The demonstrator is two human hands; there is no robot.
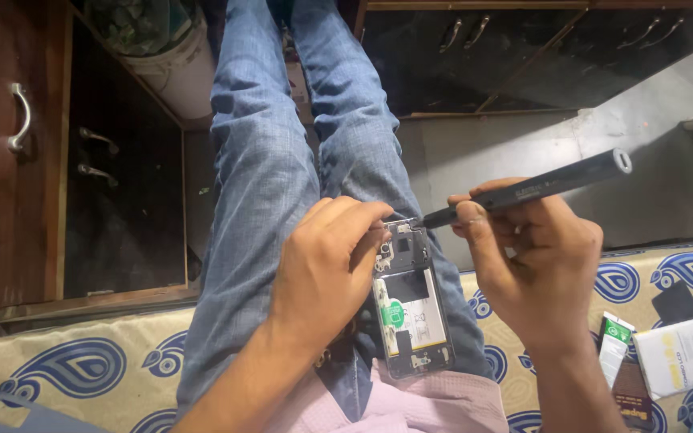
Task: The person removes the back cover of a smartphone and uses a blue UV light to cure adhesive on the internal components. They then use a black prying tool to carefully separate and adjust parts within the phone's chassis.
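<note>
Seen from the head camera, the person sits with an opened phone (411, 301) lying back-up on their right thigh, its battery and inner frame showing. The left hand (326, 269) has its grip closed around the phone's left edge near the far end, steadying it. The right hand (535, 261) has its grip closed on a dark screwdriver (535, 186), whose tip touches the phone's far right corner. On the patterned cushion (74, 365) to the right lie a white box (683, 353) and a small green-and-white packet (615, 341).
</note>
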